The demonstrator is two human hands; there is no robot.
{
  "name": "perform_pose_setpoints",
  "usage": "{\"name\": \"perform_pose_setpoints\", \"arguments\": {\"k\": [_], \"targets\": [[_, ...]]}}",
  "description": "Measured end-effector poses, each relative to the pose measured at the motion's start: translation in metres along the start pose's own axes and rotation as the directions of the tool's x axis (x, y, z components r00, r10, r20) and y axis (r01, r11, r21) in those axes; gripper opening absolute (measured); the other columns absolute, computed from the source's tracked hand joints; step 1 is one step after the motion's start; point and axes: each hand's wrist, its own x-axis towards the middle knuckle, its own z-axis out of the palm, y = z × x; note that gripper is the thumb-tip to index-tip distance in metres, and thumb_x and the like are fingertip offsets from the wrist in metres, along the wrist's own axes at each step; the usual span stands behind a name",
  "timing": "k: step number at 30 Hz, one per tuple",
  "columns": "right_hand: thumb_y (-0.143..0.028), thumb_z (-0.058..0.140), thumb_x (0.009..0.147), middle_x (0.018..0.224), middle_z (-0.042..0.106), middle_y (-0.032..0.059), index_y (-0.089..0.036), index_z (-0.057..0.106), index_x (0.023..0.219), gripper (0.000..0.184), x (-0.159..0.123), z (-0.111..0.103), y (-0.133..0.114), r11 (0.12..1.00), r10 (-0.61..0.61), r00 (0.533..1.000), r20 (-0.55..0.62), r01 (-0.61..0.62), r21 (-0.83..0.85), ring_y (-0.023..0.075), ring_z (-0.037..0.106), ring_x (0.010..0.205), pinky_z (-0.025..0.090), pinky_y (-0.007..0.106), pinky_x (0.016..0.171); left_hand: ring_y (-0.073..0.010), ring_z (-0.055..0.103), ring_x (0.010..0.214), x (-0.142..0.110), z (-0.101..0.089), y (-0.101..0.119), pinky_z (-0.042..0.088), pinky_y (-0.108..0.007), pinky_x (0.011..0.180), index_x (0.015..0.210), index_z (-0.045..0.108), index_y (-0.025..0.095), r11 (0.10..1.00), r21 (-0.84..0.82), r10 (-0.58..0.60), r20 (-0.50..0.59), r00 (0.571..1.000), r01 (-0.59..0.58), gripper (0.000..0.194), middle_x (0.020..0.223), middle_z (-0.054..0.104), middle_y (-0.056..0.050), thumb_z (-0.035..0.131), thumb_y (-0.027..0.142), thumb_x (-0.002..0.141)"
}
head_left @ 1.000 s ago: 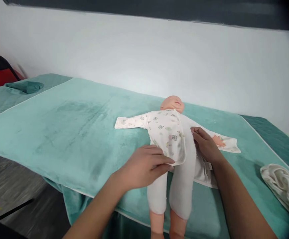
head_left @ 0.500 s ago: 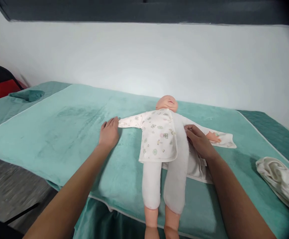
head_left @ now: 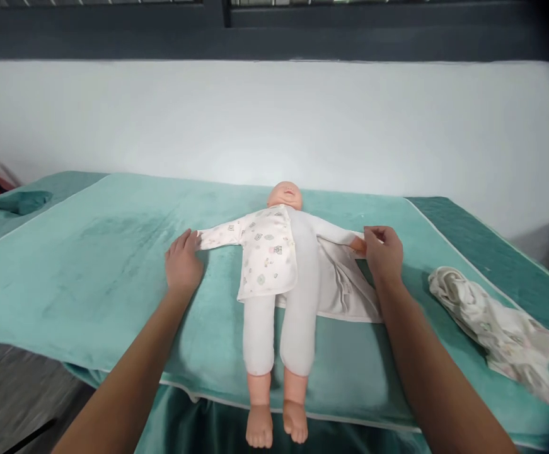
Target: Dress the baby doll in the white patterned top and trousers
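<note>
A baby doll [head_left: 285,194] lies on its back, its soft white body [head_left: 305,252] partly covered by a white printed baby shirt [head_left: 267,258]. One half of the shirt lies over the chest; the other is spread out flat beside the body. At the cuff of the sleeve on the left is my left hand [head_left: 183,260], fingers curled round its end, so the doll's hand there is hidden. My right hand [head_left: 384,253] pinches the end of the other sleeve, right beside the doll's bare hand [head_left: 358,246].
A crumpled white printed cloth [head_left: 496,328] lies to the right. Green cover [head_left: 113,271] spreads over the table, its front edge hanging in folds under the doll's feet. A white wall [head_left: 161,120] rises behind, with a dark frame above.
My right hand has moved outward from beside the doll's body to the sleeve end and grips it. My left hand stays at its cuff. The view has shifted right, showing more of the crumpled cloth.
</note>
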Motion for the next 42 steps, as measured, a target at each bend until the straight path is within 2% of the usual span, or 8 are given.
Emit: {"name": "perform_pose_setpoints", "arguments": {"k": [4,14,17,20,25,30,38,42], "targets": [[-0.034,0.065,0.073,0.083,0.068,0.0028,-0.025,0.066,0.078,0.01,0.014,-0.017,0.015,0.99,0.005,0.998,0.07,0.005,-0.144,0.0222,0.057,0.083,0.043,0.036,0.08,-0.0274,0.043,0.143,-0.001,-0.003,0.002,0.041,-0.049,0.112,0.133,0.059,0.02,0.995,-0.07,0.062,-0.094,0.994,-0.069,0.064,0.15,0.053,-0.008,0.042,0.0,0.075],[-0.03,0.061,0.076,0.104,0.075,0.0048,-0.024,0.066,0.085,0.012,0.014,-0.024,0.014,0.966,0.101,0.961,0.257,-0.156,0.204,0.0209,0.068,0.099,0.055,0.037,0.089,-0.0199,0.05,0.139,-0.004,-0.009,0.027,0.038,-0.042,0.119,0.123,0.064,0.019,0.908,-0.323,0.216,-0.188,0.958,-0.268,0.036,0.137,0.064,-0.009,0.038,0.023,0.099],[-0.032,0.066,0.08,0.111,0.074,0.0073,-0.024,0.065,0.085,0.009,0.013,-0.025,0.01,0.852,0.126,0.922,0.367,-0.29,0.437,0.0229,0.067,0.114,0.058,0.037,0.096,-0.0208,0.054,0.134,-0.007,-0.015,0.059,0.039,-0.041,0.118,0.126,0.064,0.019,0.853,-0.486,0.141,-0.131,0.981,-0.188,0.038,0.138,0.064,-0.009,0.041,0.034,0.1],[-0.03,0.066,0.085,0.123,0.071,0.0093,-0.024,0.064,0.09,0.008,0.014,-0.025,0.007,0.604,0.142,0.842,0.52,-0.49,0.629,0.0223,0.061,0.126,0.057,0.034,0.101,-0.0223,0.053,0.136,-0.004,-0.024,0.103,0.039,-0.042,0.119,0.134,0.061,0.02,0.786,-0.616,0.114,0.062,0.992,-0.052,0.046,0.143,0.06,-0.007,0.041,0.045,0.1],[-0.011,0.062,0.087,0.128,0.069,0.0077,-0.024,0.061,0.101,0.019,0.014,-0.015,0.004,0.522,0.164,0.758,0.632,-0.61,0.597,0.0161,0.059,0.13,0.053,0.028,0.107,-0.0218,0.029,0.152,0.017,-0.031,0.167,0.022,-0.041,0.126,0.147,0.049,0.025,0.783,-0.584,0.417,0.235,0.878,-0.215,0.053,0.163,0.035,-0.002,0.04,0.048,0.1],[-0.019,0.061,0.091,0.135,0.065,0.0098,-0.022,0.062,0.102,0.012,0.021,-0.008,0.007,0.477,0.131,0.7,0.702,-0.665,0.575,0.02,0.059,0.13,0.053,0.034,0.108,-0.0252,0.039,0.145,0.042,-0.028,0.208,0.023,-0.043,0.123,0.141,0.054,0.019,0.758,-0.39,0.631,0.24,0.737,-0.523,0.05,0.153,0.05,-0.008,0.037,0.044,0.101],[-0.018,0.062,0.09,0.125,0.07,0.0043,-0.023,0.067,0.1,0.012,0.02,-0.012,0.004,0.387,0.04,0.734,0.677,-0.637,0.667,0.0147,0.059,0.128,0.048,0.027,0.112,-0.0297,0.061,0.115,0.052,-0.01,0.282,0.04,-0.045,0.102,0.119,0.065,0.018,0.575,-0.274,0.788,0.439,0.431,-0.771,0.034,0.123,0.069,-0.012,0.061,0.029,0.088],[-0.027,0.068,0.086,0.119,0.071,0.0035,-0.025,0.067,0.099,0.013,0.021,-0.016,0.002,0.561,-0.006,0.768,0.64,-0.528,0.638,0.015,0.063,0.121,0.049,0.028,0.109,-0.0303,0.061,0.114,0.042,0.004,0.305,0.04,-0.047,0.099,0.115,0.065,0.013,0.53,-0.222,0.784,0.496,0.374,-0.818,0.028,0.118,0.069,-0.015,0.056,0.021,0.089]]}}
